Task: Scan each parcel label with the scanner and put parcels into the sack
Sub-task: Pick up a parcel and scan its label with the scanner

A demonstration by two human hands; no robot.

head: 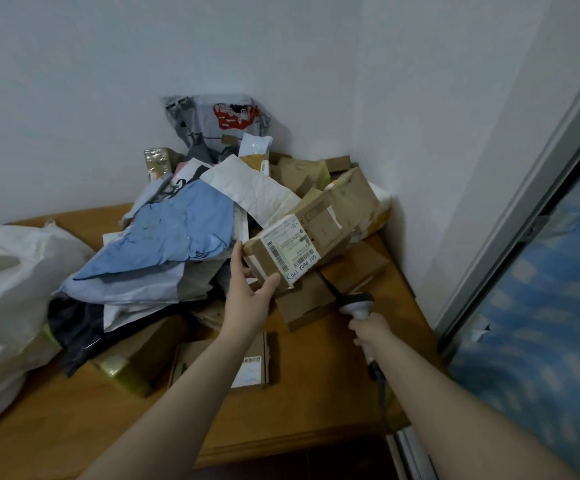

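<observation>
A small cardboard parcel [281,252] with a white barcode label on top is lifted above the pile. My left hand [248,292] grips its near end, thumb on one side and fingers on the other. To its right my right hand [368,329] holds the grey-and-white scanner [356,303] by the handle, its head just below and right of the parcel's label. The white sack [7,289] lies slumped at the left edge of the wooden table [302,393].
A heap of parcels fills the table's back corner: a blue mailer bag [163,237], a white mailer [253,192], a grey printed bag [219,123] and several cardboard boxes [340,202]. A flat box [252,368] lies near my left forearm. A wall stands at the right.
</observation>
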